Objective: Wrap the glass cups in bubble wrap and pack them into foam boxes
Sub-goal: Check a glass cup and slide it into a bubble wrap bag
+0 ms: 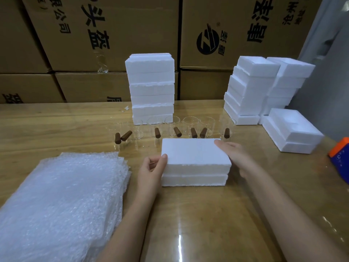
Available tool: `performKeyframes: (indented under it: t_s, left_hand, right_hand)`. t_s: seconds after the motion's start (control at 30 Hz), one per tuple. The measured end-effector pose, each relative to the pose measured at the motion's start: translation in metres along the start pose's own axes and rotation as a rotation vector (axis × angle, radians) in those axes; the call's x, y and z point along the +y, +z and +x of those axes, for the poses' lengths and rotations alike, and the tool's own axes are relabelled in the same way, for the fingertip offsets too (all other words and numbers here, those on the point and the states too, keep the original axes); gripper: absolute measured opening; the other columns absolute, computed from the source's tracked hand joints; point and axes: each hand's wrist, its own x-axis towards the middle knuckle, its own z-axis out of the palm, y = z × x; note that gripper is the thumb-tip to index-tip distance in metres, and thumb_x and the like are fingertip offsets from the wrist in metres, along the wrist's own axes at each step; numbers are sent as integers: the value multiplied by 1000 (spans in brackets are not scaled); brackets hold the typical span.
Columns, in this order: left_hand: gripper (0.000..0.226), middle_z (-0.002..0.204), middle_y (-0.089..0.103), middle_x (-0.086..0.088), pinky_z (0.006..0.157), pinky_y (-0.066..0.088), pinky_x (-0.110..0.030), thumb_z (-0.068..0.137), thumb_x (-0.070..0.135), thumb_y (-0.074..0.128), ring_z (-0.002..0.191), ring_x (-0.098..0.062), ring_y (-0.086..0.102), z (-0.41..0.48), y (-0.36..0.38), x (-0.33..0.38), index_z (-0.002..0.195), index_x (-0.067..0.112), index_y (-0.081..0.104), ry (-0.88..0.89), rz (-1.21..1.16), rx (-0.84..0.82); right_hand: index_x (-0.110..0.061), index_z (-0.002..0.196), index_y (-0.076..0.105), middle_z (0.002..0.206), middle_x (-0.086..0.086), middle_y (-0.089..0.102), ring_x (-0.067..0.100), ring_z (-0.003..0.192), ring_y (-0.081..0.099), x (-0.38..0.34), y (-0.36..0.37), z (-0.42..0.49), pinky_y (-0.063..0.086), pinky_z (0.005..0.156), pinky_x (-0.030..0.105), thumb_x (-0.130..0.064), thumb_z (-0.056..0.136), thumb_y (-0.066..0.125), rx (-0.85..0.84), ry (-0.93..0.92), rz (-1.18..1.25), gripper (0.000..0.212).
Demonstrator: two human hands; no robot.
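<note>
Wooden table, ctr: closed foam box. L hand grips its left end, thumb on top; R hand flat vs right end, fingers straight. Glass cups, brown handles, in row just behind. Bubble wrap stack at left.

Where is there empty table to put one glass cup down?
Bare wooden table lies in front of the closed white foam box, between the person's arms, right of the clear bubble wrap pile. More lies at far left, behind that pile. Crowded: the row of glass cups with brown handles, and the white foam box stacks at right.
</note>
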Motion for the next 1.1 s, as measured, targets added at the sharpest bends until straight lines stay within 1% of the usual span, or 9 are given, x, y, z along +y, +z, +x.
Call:
performKeyframes:
  t_s: [0.2,0.47,0.63,0.77,0.83,0.9,0.93,1.0,1.1]
  left_hand:
    - [15,86,67,11,65,40,-20,85,38,64,80,-2,60,-1,1,0,83,23,63,-15,12,25]
    - [15,88,65,8,64,38,-22,85,38,63,80,-5,58,-2,2,1,85,23,62,-43,18,34]
    - [16,84,64,8,63,39,-26,84,39,64,76,-8,56,-3,1,4,83,23,62,-69,32,31]
    - [9,101,64,10,67,44,-27,85,36,62,90,-6,59,-2,0,9,92,32,60,-71,50,-10]
    - [23,117,58,16,81,47,-27,90,26,58,102,1,56,-3,1,13,101,47,57,24,39,-72]
    - [38,131,48,22,100,36,-28,94,15,49,113,17,43,-5,2,16,100,51,59,186,148,-127]
    - [40,134,45,24,106,29,-29,94,11,45,117,19,37,-6,4,17,97,48,61,254,218,-141]
    - [42,133,46,26,112,23,-37,95,10,42,121,9,34,-5,6,15,92,47,60,330,338,-125]
    - [33,128,46,33,102,25,-37,89,26,37,119,3,32,-4,4,17,87,55,55,364,492,-85]
  right_hand:
    - [-27,80,60,82,-13,63,1,76,55,-2,2,-1,36,58,20,-47,85,65,24,35,-19,22]
    - [-24,87,62,84,-11,65,2,74,56,-4,3,-6,35,56,20,-46,87,63,12,47,-20,22]
    - [-24,84,61,85,-12,63,2,76,54,-5,3,-7,34,57,20,-45,87,63,14,59,-28,21]
    - [-24,88,60,86,-13,60,1,75,51,-9,2,-6,31,56,19,-44,88,62,-7,66,-94,20]
    - [-21,109,59,103,-8,60,8,87,55,-10,3,-4,37,62,20,-41,90,60,5,9,-165,28]
    - [-28,126,53,118,-5,53,11,100,54,-10,4,-4,41,73,23,-35,92,56,10,-95,-232,35]
    - [-33,126,52,120,-4,51,11,102,53,-9,4,-4,41,79,24,-32,93,55,6,-168,-272,34]
    - [-39,117,57,118,-6,48,13,107,50,-8,3,-4,41,90,27,-23,93,54,4,-360,-355,29]
    - [-35,97,66,111,-17,51,14,115,41,-10,2,-3,33,99,29,-13,92,56,30,-608,-514,26]
